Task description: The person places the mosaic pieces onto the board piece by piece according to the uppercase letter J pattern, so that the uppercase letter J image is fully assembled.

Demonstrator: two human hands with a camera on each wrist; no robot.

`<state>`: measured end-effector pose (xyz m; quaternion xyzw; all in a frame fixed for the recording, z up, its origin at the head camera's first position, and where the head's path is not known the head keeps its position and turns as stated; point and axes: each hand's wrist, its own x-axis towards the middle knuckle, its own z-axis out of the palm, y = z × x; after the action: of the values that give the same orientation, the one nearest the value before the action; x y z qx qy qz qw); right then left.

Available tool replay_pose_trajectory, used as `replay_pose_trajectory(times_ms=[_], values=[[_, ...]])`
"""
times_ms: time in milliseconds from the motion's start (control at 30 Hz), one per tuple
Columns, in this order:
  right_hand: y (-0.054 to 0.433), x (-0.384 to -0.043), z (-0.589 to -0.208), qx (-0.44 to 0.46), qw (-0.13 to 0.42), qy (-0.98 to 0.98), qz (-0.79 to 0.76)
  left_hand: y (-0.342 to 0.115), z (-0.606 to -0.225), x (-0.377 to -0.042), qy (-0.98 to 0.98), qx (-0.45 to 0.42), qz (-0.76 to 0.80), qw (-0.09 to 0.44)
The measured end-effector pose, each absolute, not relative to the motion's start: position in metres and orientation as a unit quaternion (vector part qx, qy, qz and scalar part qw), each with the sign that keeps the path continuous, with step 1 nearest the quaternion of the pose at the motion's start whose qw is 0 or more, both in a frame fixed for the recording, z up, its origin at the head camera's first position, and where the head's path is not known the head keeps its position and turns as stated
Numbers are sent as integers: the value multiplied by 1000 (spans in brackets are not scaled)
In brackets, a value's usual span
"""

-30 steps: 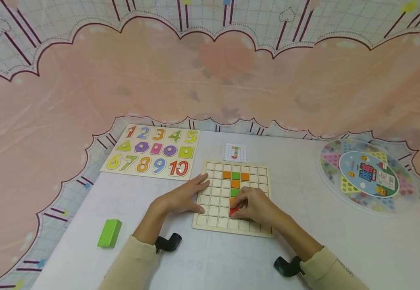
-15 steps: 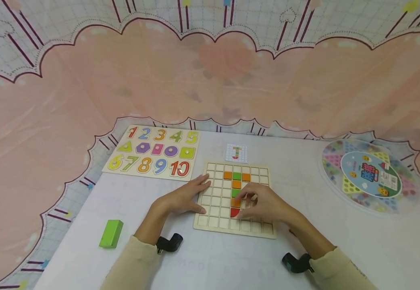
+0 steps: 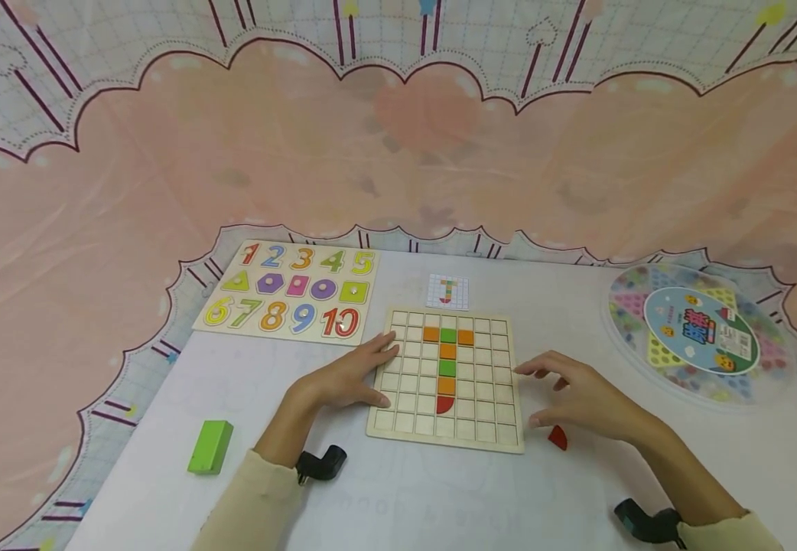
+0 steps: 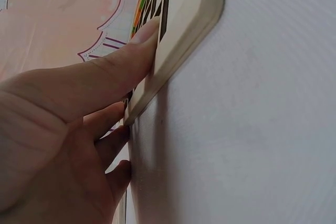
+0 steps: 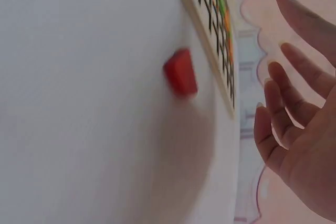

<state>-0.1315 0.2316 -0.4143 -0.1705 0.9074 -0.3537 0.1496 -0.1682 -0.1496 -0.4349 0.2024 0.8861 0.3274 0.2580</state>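
Observation:
A wooden grid board (image 3: pixel 412 422) lies on the white table. Its cells hold orange and green square tiles, such as the green tile (image 3: pixel 447 369), in a T-like shape, with a red quarter-round tile (image 3: pixel 445 404) at the bottom. My left hand (image 3: pixel 343 376) rests on the board's left edge; in the left wrist view the thumb (image 4: pixel 121 66) lies over the rim. To the right of the board my right hand (image 3: pixel 587 398) hovers with fingers spread and nothing in them. Just below it a second red quarter-round piece (image 3: pixel 558 438) lies on the table.
Behind the board lies a small pattern card (image 3: pixel 448 291). A number-and-shape puzzle board (image 3: pixel 288 289) is at the back left, a green block (image 3: pixel 209 447) at the front left. On the right sits a round, clear-lidded game box (image 3: pixel 701 333).
My right hand has let go of the red tile in the board and moved right, off the board, to above the loose red piece. The left hand has stayed in place.

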Motion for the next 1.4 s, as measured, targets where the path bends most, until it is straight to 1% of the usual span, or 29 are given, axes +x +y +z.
replay_pose_trajectory(times_ms=[167, 333, 500, 667, 1000, 1100, 1267, 1400], values=[[263, -116, -421, -169, 130, 910, -355, -149, -434, -168, 886, 212, 323, 257], [278, -103, -432, -186, 118, 906, -362, -149, -435, -169, 887, 211, 322, 256], [279, -96, -442, -219, 118, 891, -380, -149, -436, -169, 887, 209, 322, 256], [276, -96, -447, -253, 113, 877, -391, -149, -437, -169, 891, 205, 318, 252], [273, -98, -452, -266, 92, 882, -378, -149, -437, -169, 891, 212, 314, 251], [274, -98, -450, -257, 96, 888, -368, -149, -437, -169, 891, 215, 313, 250], [273, -102, -446, -230, 122, 891, -371, -149, -438, -169, 890, 218, 315, 249], [272, -103, -445, -231, 132, 887, -378, -149, -437, -169, 890, 216, 317, 248]])
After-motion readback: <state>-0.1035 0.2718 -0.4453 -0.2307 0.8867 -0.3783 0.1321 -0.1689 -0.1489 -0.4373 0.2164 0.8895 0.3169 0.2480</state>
